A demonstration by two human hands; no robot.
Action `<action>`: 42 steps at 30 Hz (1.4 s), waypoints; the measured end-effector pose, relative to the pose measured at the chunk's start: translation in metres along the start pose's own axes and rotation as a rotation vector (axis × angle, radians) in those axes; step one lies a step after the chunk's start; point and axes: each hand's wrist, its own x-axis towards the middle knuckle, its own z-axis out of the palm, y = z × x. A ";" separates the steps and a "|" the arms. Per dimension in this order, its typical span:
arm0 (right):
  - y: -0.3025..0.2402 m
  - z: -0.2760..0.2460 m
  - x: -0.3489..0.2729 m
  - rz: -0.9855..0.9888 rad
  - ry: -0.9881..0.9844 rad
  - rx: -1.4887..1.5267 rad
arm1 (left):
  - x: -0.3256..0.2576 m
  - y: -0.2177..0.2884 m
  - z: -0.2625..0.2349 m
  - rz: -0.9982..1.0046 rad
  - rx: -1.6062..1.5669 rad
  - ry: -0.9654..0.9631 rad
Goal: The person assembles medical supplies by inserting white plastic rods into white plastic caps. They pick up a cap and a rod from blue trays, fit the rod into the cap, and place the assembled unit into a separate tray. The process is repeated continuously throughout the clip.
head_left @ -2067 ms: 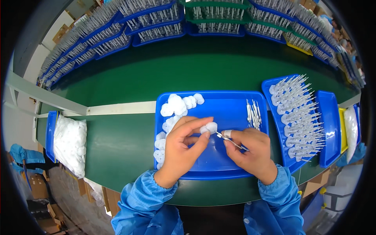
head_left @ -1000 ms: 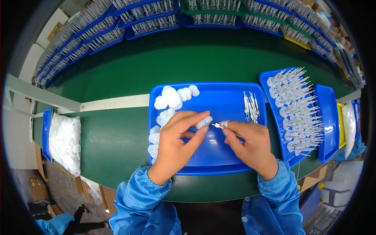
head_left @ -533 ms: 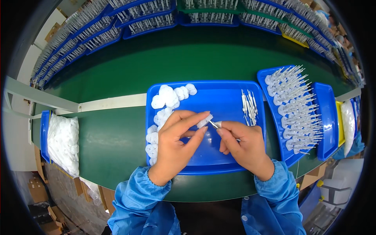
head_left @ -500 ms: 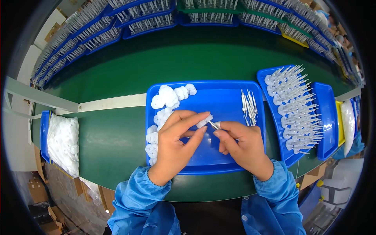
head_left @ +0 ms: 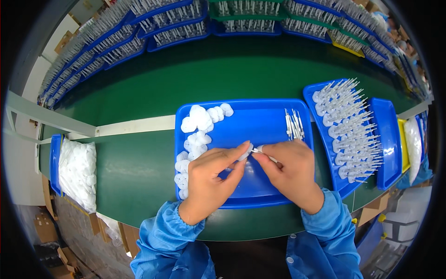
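Observation:
My left hand [head_left: 209, 181] pinches a small translucent white plastic disc [head_left: 246, 152] between thumb and fingertips. In my right hand [head_left: 292, 167] a thin metal rod [head_left: 273, 159] is gripped between thumb and index finger, its tip at the disc; whether it has entered the disc cannot be seen. Both hands are above a blue tray [head_left: 251, 128]. Down the tray's left side lie several similar white discs [head_left: 199, 118], overlapping in small piles. Loose slender rods [head_left: 294, 125] rest together at its upper right.
To the right, another blue tray [head_left: 320, 88] bears rows of discs with rods standing in them [head_left: 348, 135], beside a further blue tray [head_left: 386, 149]. A bag of white pieces [head_left: 78, 172] sits at the left. Stacked trays [head_left: 181, 39] of similar pieces line the green table's [head_left: 209, 69] far edge.
My hands have come closer together, the right one shifting left. The disc has turned more edge-on, and less of the space between the two hands shows.

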 end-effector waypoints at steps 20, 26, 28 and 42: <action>0.010 -0.005 -0.008 -0.030 -0.002 0.124 | 0.003 0.004 0.000 -0.115 -0.263 -0.065; 0.008 -0.006 -0.011 0.194 -0.103 0.516 | 0.000 0.005 0.003 0.070 -0.107 -0.061; 0.007 -0.002 -0.013 0.178 -0.117 0.503 | -0.001 0.006 0.005 0.109 -0.102 -0.074; 0.010 -0.015 -0.024 0.390 -0.163 0.734 | 0.000 0.009 0.005 0.121 -0.167 -0.168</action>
